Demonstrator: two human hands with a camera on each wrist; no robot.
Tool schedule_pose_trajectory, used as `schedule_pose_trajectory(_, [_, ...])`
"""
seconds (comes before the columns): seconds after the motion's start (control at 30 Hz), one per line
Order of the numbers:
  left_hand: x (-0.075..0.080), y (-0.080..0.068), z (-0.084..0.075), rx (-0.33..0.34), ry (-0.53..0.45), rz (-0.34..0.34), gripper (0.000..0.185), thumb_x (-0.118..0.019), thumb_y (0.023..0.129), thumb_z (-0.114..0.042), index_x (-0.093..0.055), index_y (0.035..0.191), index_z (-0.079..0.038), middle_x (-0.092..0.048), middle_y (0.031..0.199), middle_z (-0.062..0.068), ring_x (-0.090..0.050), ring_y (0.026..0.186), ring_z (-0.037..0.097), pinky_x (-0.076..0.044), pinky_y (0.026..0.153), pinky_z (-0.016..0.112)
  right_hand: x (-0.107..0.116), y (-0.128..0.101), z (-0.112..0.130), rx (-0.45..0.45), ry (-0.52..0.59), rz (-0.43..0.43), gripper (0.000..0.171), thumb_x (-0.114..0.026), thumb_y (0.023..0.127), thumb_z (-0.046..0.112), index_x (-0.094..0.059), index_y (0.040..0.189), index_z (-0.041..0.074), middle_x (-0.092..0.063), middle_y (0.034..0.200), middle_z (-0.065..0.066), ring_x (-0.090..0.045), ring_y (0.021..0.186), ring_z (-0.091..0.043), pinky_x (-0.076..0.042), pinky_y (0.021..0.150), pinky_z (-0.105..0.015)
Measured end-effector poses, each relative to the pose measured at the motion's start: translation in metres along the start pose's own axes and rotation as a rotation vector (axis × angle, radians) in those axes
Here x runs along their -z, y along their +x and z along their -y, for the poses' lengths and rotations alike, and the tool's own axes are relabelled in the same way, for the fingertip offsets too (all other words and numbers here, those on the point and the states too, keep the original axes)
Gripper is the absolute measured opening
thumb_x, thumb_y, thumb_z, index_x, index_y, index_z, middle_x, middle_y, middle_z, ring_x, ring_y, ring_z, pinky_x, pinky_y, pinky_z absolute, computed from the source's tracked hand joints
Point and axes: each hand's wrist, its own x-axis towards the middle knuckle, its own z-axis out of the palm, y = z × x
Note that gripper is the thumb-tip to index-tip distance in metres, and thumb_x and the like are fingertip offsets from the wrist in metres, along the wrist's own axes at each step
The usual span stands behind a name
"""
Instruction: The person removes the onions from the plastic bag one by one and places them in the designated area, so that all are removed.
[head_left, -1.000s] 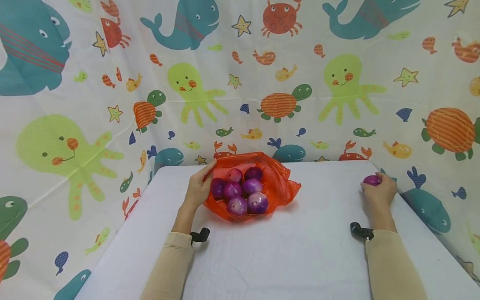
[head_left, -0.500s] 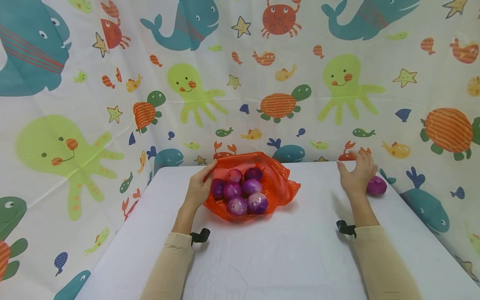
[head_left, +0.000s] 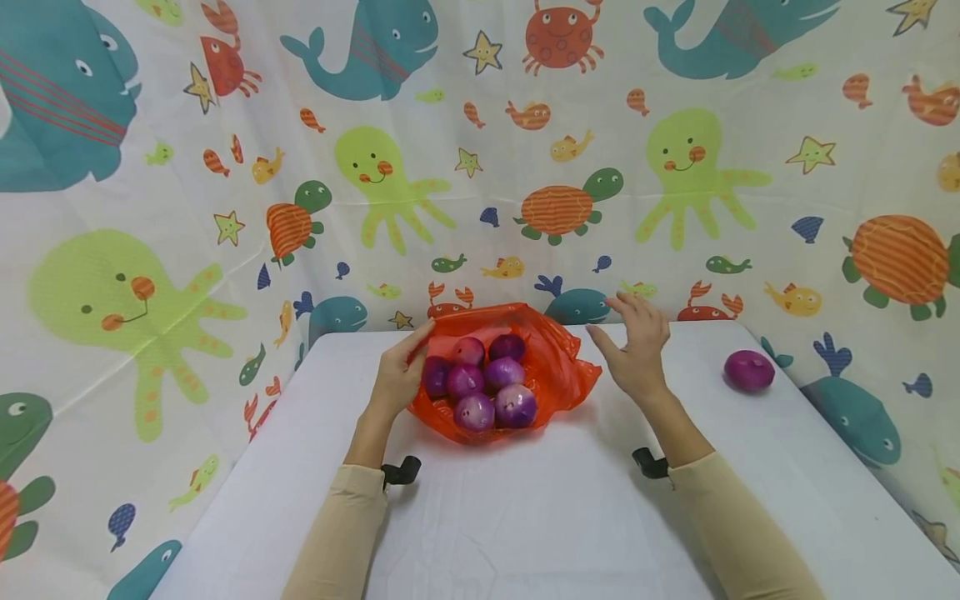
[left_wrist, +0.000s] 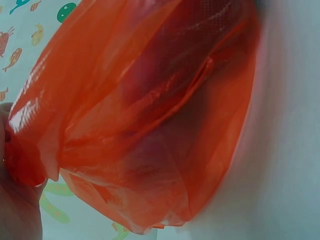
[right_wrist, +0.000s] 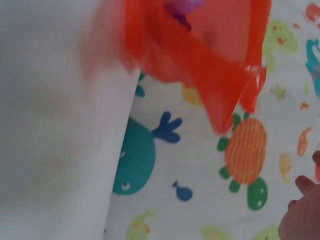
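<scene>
Since the earlier frame the right hand (head_left: pixel 637 346) moved left, off the lone purple onion (head_left: pixel 749 371) toward the red bag (head_left: pixel 561 367); left hand (head_left: pixel 397 371) and bag look unchanged. White table (head_left: pixel 562 517): that one onion out, near the right edge. Bag: mouth faces head camera, seven bagged onions (head_left: pixel 505 373) visible, can't tell if more behind. Looks early: one out, seven-plus in. Left fingers pinch bag's left rim, just beside the leftmost onion. Right fingers spread, holding nothing, apart from the bagged onions, to their right.
</scene>
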Motion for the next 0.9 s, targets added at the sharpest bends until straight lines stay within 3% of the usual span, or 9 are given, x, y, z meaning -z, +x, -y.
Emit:
schedule_pose_trajectory(0.27, [-0.001, 0.0, 0.0, -0.005, -0.003, -0.003, 0.048, -0.053, 0.105, 0.002, -0.054, 0.152, -0.01, -0.057, 0.154, 0.007, -0.053, 0.145, 0.027, -0.046, 0.115, 0.038, -0.019, -0.01, 0.031, 0.134, 0.115, 0.063, 0.05, -0.082, 0.087, 0.014, -0.065, 0.133, 0.002, -0.059, 0.143, -0.017, -0.047, 0.136, -0.037, -0.021, 0.118, -0.069])
schedule_pose_trajectory(0.43, [-0.002, 0.0, 0.0, -0.022, -0.003, -0.011, 0.049, -0.054, 0.103, 0.005, -0.055, 0.151, -0.007, -0.058, 0.153, 0.01, -0.054, 0.143, 0.032, -0.047, 0.113, 0.042, -0.027, -0.016, 0.042, 0.174, 0.184, 0.13, 0.048, -0.083, 0.086, 0.007, -0.066, 0.131, 0.002, -0.061, 0.14, -0.017, -0.052, 0.135, -0.033, -0.041, 0.119, -0.057])
schedule_pose_trajectory(0.57, [-0.002, 0.0, 0.001, -0.015, 0.005, -0.006, 0.046, -0.054, 0.105, 0.002, -0.054, 0.15, -0.004, -0.057, 0.154, 0.01, -0.053, 0.143, 0.032, -0.047, 0.113, 0.043, -0.03, -0.02, 0.046, 0.173, 0.227, 0.205, 0.044, -0.08, 0.09, 0.007, -0.066, 0.132, 0.003, -0.061, 0.139, -0.017, -0.055, 0.134, -0.031, -0.056, 0.104, -0.052])
schedule_pose_trajectory(0.73, [-0.001, -0.001, 0.001, 0.003, 0.006, 0.002, 0.047, -0.053, 0.106, -0.001, -0.053, 0.152, -0.008, -0.056, 0.155, 0.008, -0.052, 0.145, 0.028, -0.047, 0.115, 0.042, -0.036, -0.024, 0.049, 0.193, 0.245, 0.315, 0.047, -0.08, 0.09, 0.006, -0.064, 0.134, 0.004, -0.061, 0.138, -0.016, -0.056, 0.134, -0.033, -0.054, 0.107, -0.054])
schedule_pose_trajectory(0.9, [0.0, -0.001, 0.0, -0.001, 0.005, -0.002, 0.047, -0.053, 0.105, 0.001, -0.054, 0.152, -0.008, -0.056, 0.155, 0.008, -0.052, 0.145, 0.029, -0.046, 0.115, 0.042, -0.043, -0.031, 0.05, 0.165, 0.21, 0.513, 0.051, -0.08, 0.091, 0.011, -0.062, 0.139, 0.01, -0.059, 0.142, -0.013, -0.054, 0.136, -0.03, -0.054, 0.108, -0.054])
